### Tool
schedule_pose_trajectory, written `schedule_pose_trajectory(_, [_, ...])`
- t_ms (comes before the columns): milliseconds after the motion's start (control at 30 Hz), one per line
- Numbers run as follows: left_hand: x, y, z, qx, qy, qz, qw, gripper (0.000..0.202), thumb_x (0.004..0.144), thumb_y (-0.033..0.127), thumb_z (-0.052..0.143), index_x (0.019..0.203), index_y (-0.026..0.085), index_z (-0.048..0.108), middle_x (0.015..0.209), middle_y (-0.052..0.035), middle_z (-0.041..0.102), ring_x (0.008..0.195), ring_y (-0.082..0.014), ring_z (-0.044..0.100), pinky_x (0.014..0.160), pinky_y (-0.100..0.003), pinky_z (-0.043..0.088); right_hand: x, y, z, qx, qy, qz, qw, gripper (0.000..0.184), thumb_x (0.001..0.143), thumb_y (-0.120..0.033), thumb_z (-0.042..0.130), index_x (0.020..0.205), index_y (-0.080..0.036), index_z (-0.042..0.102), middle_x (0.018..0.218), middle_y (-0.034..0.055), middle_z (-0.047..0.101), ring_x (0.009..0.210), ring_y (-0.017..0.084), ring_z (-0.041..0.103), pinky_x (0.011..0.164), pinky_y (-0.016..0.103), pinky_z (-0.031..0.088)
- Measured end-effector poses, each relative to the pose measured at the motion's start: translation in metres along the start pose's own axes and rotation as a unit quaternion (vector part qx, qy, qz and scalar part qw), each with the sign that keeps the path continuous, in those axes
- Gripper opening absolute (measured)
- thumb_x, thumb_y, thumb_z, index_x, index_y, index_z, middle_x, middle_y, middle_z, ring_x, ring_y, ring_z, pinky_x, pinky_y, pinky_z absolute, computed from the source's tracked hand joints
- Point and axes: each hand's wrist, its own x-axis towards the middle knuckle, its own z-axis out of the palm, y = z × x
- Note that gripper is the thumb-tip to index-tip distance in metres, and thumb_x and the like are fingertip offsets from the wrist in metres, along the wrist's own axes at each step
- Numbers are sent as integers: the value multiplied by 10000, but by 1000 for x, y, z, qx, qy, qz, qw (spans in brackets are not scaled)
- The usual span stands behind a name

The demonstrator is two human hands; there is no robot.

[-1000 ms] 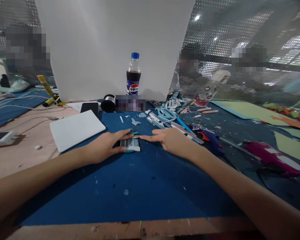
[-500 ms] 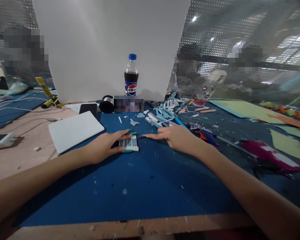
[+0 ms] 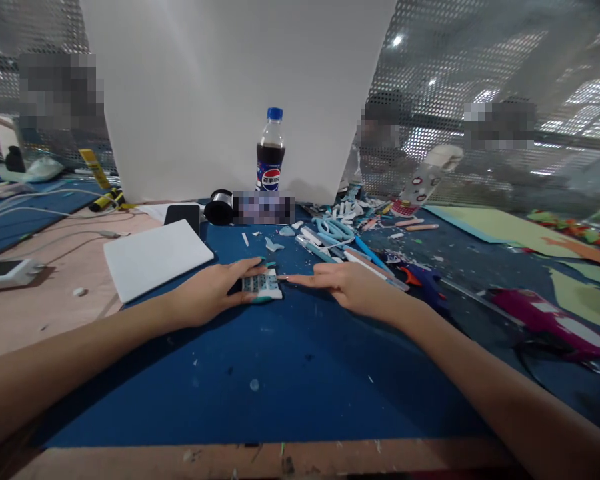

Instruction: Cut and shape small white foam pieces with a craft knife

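My left hand lies over a small white piece with blue dots on the blue mat, thumb and fingers closed around its edges. My right hand rests flat on the mat just right of the piece, fingers stretched out, with the index fingertip touching the piece's right edge. Both forearms reach in from the bottom corners.
A white board lies left of my hands. A cola bottle, a spool and a phone stand behind, before a white backdrop. Blue scissors, pens and foam scraps clutter the right, with a glue gun and a magenta tool.
My hands stay on the small piece; my right index fingertip has crept slightly closer against its right edge. The camera view shifted a little.
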Motion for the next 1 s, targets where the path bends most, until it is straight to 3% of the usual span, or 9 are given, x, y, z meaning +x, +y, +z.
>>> schedule_pose_trajectory(600, [0,4,-3,-11,-13,-27,999,532,886,321,447,1364,227,234,1357,-65,417,1082,-261,525,810,-335,445,-1,0,2,-6,-18,-13,1000,655,789,4,291,1345,-339,344,723,22,482,584,115,386,517,232,267])
schedule_pose_trajectory(1000, [1,-1,-1,-7,-3,-18,1000,540,886,342,444,1366,227,228,1351,-53,426,1124,-251,503,860,-333,422,-2,-7,0,-38,-25,6,999,653,803,-13,311,1359,-356,298,717,17,506,569,114,394,501,219,253])
